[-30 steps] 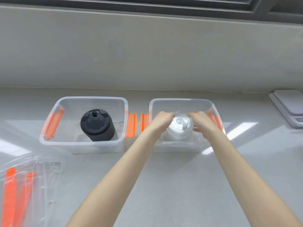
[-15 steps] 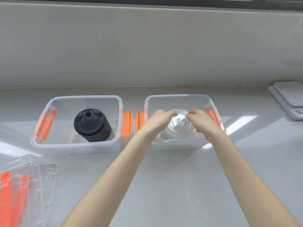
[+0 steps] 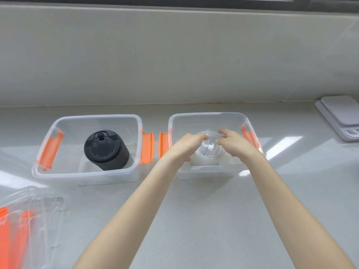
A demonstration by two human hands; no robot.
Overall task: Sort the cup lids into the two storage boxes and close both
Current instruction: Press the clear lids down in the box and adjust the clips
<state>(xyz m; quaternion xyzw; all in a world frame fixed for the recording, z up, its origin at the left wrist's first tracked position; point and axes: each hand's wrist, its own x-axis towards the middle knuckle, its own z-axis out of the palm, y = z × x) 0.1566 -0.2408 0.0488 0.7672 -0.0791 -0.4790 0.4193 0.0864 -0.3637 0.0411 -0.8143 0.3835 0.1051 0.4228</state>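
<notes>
Two clear storage boxes with orange latches stand side by side, uncovered. The left box [image 3: 58, 172] holds a stack of black cup lids [image 3: 105, 149]. Inside the right box [image 3: 206, 116] stands a stack of clear dome lids [image 3: 208, 149]. My left hand [image 3: 186, 145] and my right hand [image 3: 234, 141] reach over the right box's front wall and rest on either side of the top of the clear stack, fingers curled against it. The lower part of that stack is hidden by my hands.
Two clear box covers with orange strips [image 3: 25, 226] lie stacked at the near left of the grey counter. A white kitchen scale [image 3: 342, 115] sits at the far right. A pale wall rises just behind the boxes.
My hands have stayed on the clear stack, with fingertips drawn closer together over its top. The view has shifted a little, so the boxes sit lower and further left than before.
</notes>
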